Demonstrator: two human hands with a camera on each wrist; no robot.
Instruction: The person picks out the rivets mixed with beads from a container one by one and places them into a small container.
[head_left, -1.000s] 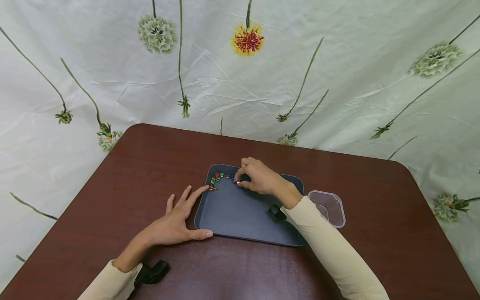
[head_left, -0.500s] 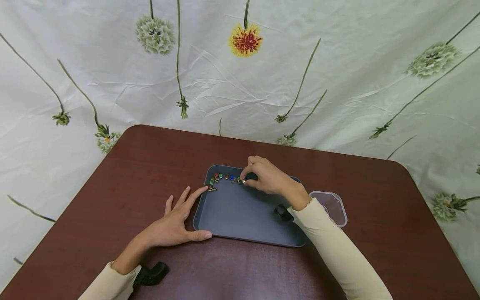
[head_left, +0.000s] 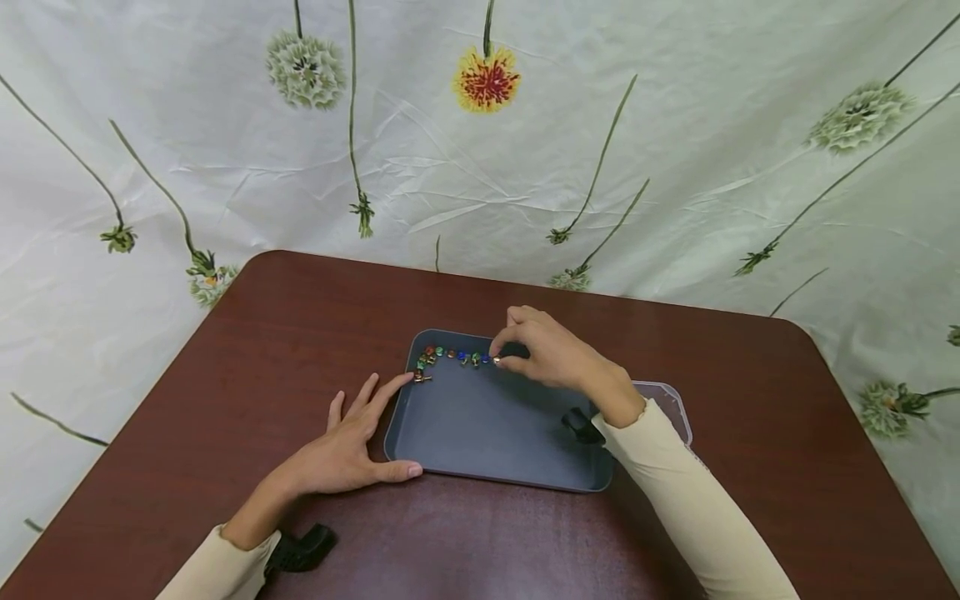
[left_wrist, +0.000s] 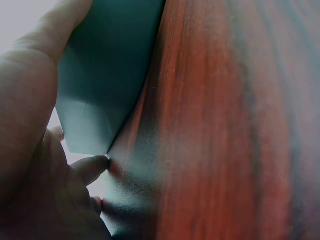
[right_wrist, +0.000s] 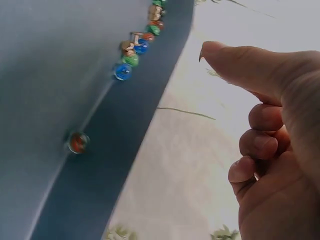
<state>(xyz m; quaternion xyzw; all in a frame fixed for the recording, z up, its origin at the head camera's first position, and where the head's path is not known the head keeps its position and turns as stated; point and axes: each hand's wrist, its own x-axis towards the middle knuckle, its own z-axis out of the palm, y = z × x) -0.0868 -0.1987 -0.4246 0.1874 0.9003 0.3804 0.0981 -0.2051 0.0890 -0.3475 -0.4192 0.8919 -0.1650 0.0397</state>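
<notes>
My left hand lies with spread fingers at the near left corner of a grey tray; index finger and thumb touch its rim. In the left wrist view, thumb and fingers flank the tray's edge. My right hand is over the tray's far side, thumb and index fingertips close together at the right end of a row of glass marbles and small gold-coloured pieces. A shiny speck shows at the fingertips; whether they pinch it is unclear. A blue marble ends the row in the right wrist view; a reddish clear marble lies apart.
A clear plastic container stands beside the tray's right edge, partly hidden by the right sleeve. The brown table reaches back to a flowered cloth backdrop. A black wrist camera sits under the left forearm.
My right hand has shifted to the right along the row, uncovering more marbles and gold-coloured pieces. Its sleeve now covers more of the container. The left hand keeps its place on the tray.
</notes>
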